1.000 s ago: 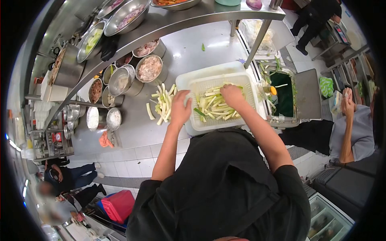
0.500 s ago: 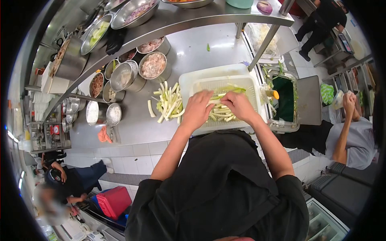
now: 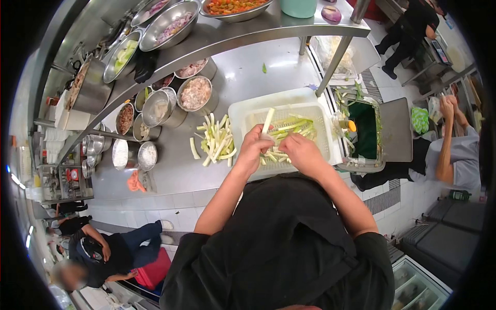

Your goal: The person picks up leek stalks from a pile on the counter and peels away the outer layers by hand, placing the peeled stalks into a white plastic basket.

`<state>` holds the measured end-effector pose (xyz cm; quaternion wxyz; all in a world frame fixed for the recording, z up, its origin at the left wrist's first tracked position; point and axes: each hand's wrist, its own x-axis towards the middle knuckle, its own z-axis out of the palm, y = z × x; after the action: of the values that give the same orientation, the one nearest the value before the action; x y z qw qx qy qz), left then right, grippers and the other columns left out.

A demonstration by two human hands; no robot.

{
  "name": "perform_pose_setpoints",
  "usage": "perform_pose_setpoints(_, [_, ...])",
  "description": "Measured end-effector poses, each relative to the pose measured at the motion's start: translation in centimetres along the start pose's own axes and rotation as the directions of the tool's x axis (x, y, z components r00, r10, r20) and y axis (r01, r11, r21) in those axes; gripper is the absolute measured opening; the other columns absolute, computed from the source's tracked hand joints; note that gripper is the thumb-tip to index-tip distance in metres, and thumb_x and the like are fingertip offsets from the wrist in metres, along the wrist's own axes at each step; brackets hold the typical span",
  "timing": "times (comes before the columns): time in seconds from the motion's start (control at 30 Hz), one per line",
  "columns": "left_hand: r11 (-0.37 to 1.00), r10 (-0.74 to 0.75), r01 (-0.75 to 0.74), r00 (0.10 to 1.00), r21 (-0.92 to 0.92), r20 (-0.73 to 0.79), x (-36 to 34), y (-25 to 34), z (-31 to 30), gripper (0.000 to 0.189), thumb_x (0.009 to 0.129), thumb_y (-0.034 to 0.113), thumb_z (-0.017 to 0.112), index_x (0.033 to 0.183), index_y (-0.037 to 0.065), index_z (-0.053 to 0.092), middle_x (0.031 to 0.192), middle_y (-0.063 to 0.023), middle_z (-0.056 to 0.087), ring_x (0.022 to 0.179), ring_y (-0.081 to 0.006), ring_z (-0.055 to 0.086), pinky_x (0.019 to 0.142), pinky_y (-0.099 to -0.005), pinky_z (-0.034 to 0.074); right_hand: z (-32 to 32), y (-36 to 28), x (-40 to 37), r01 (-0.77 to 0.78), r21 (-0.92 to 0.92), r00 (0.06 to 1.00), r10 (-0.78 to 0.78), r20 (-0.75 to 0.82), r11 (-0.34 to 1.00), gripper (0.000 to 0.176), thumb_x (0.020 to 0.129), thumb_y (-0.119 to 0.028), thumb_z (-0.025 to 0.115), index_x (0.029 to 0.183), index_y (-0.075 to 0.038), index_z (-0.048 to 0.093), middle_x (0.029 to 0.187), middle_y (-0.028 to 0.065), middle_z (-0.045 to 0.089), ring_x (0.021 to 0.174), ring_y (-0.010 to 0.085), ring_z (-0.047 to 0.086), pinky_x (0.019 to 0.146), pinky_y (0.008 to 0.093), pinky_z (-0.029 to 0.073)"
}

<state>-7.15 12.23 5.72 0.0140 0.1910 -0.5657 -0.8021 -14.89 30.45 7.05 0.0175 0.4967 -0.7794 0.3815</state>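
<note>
My left hand [image 3: 252, 150] is closed round a pale green celery stalk [image 3: 268, 120], which points up and away over the basket. Close to its right, my right hand [image 3: 303, 151] has its fingers drawn together in a pinch; what they hold, if anything, is hidden. Both hands are above a white perforated basket [image 3: 321, 138] set in a larger white tub [image 3: 238, 107]. More green stalks [image 3: 297, 125] lie in the basket. Left of the tub, a pile of cut celery stalks [image 3: 217, 139] rests on the steel table.
Steel pots, one with raw meat [image 3: 196, 93], stand on the table's left. A steel shelf [image 3: 232, 37] carrying bowls crosses above. A green-lined bin [image 3: 364, 129] and a yellow-capped bottle [image 3: 345, 125] are at the right. Co-workers stand on both sides.
My left hand has lifted a stalk from the basket and turned it upright. My right hand has moved slightly down. A co-worker at the lower left has come nearer.
</note>
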Motion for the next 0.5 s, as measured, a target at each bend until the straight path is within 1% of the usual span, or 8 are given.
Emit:
perform_pose_setpoints(0.03, [0.985, -0.037, 0.034, 0.999, -0.167, -0.013, 0.0, -0.1, -0.5, 0.021, 0.104, 0.027, 0.058, 0.106, 0.007, 0.063, 0.078, 0.0057, 0.051, 0.063, -0.0061, 0.040, 0.058, -0.0232, 0.032, -0.9, -0.4, -0.1, -0.033, 0.015, 0.994, 0.031, 0.102, 0.999, 0.006, 0.092, -0.011, 0.058, 0.091, -0.004, 0.057, 0.086, 0.0142, 0.060, 0.086, 0.0347, 0.062, 0.072, 0.0459, 0.052])
perform_pose_setpoints(0.17, [0.995, -0.039, 0.039, 0.999, -0.091, 0.002, 0.6, -2.8, -1.6, 0.024, 0.107, 0.030, 0.054, 0.108, 0.007, 0.059, 0.080, 0.0015, 0.056, 0.066, -0.0082, 0.046, 0.062, -0.0228, 0.036, -3.7, -0.3, -0.4, -0.076, 0.026, 0.954, 0.065, 0.292, 0.997, 0.007, 0.091, -0.010, 0.058, 0.092, -0.003, 0.057, 0.090, 0.0161, 0.063, 0.091, 0.0364, 0.064, 0.076, 0.0462, 0.053])
perform_pose_setpoints(0.23, [0.956, 0.253, -0.208, 0.942, 0.209, -0.221, 0.7, -3.6, -1.3, 0.025, 0.109, 0.031, 0.051, 0.107, 0.007, 0.058, 0.082, 0.0005, 0.057, 0.066, -0.0089, 0.047, 0.063, -0.0233, 0.039, -5.3, 0.3, -0.6, -0.087, -0.018, 0.960, 0.089, 0.266, 0.996, 0.007, 0.089, -0.009, 0.061, 0.092, -0.002, 0.059, 0.089, 0.0165, 0.062, 0.090, 0.0377, 0.064, 0.077, 0.0465, 0.052])
perform_pose_setpoints(0.3, [0.977, 0.209, -0.186, 0.935, 0.103, -0.286, 0.0, -2.4, -3.8, 0.023, 0.110, 0.026, 0.048, 0.111, 0.005, 0.057, 0.077, -0.0002, 0.057, 0.064, -0.0095, 0.053, 0.062, -0.0285, 0.045, -8.0, 1.4, -0.7, -0.147, -0.176, 0.958, 0.184, 0.221, 0.973, 0.007, 0.086, -0.004, 0.062, 0.093, -0.001, 0.062, 0.091, 0.0173, 0.063, 0.092, 0.0388, 0.064, 0.080, 0.0469, 0.052])
perform_pose_setpoints(0.4, [0.702, 0.418, -0.037, 0.830, 0.711, -0.370, -0.9, -1.5, -9.9, 0.024, 0.105, 0.017, 0.049, 0.124, 0.002, 0.055, 0.092, -0.0125, 0.068, 0.074, -0.0312, 0.065, 0.070, -0.0416, 0.052, -11.6, 4.4, -1.7, -0.328, -0.413, 0.911, 0.400, 0.098, 0.850, 0.024, 0.080, 0.005, 0.062, 0.102, -0.002, 0.067, 0.102, 0.0176, 0.065, 0.098, 0.0384, 0.064, 0.085, 0.0463, 0.053])
perform_pose_setpoints(0.43, [0.561, 0.437, 0.068, 0.822, 0.825, -0.365, -1.0, -1.8, -12.0, 0.029, 0.103, 0.013, 0.051, 0.129, 0.001, 0.053, 0.102, -0.0189, 0.070, 0.083, -0.0395, 0.068, 0.077, -0.0465, 0.054, -11.5, 5.7, -2.3, -0.294, -0.549, 0.922, 0.384, 0.054, 0.782, 0.031, 0.079, 0.006, 0.064, 0.108, -0.003, 0.069, 0.109, 0.0168, 0.065, 0.100, 0.0372, 0.065, 0.088, 0.0448, 0.054])
perform_pose_setpoints(0.47, [0.560, 0.438, 0.066, 0.823, 0.826, -0.363, -0.9, -3.1, -14.2, 0.029, 0.103, 0.013, 0.051, 0.129, 0.001, 0.053, 0.102, -0.0189, 0.070, 0.083, -0.0395, 0.068, 0.077, -0.0465, 0.054, -11.0, 6.0, -2.0, -0.296, -0.549, 0.921, 0.386, 0.052, 0.782, 0.031, 0.079, 0.006, 0.064, 0.108, -0.003, 0.069, 0.109, 0.0168, 0.065, 0.100, 0.0372, 0.065, 0.088, 0.0448, 0.054])
perform_pose_setpoints(0.5, [0.451, 0.467, 0.108, 0.817, 0.886, -0.337, -0.5, -4.9, -16.4, 0.033, 0.100, 0.012, 0.054, 0.131, 0.001, 0.052, 0.112, -0.0233, 0.067, 0.094, -0.0430, 0.066, 0.083, -0.0485, 0.053, -10.4, 6.0, -1.2, -0.358, -0.436, 0.900, 0.429, 0.074, 0.826, 0.029, 0.081, 0.005, 0.065, 0.108, -0.003, 0.069, 0.111, 0.0168, 0.066, 0.102, 0.0371, 0.066, 0.089, 0.0450, 0.054])
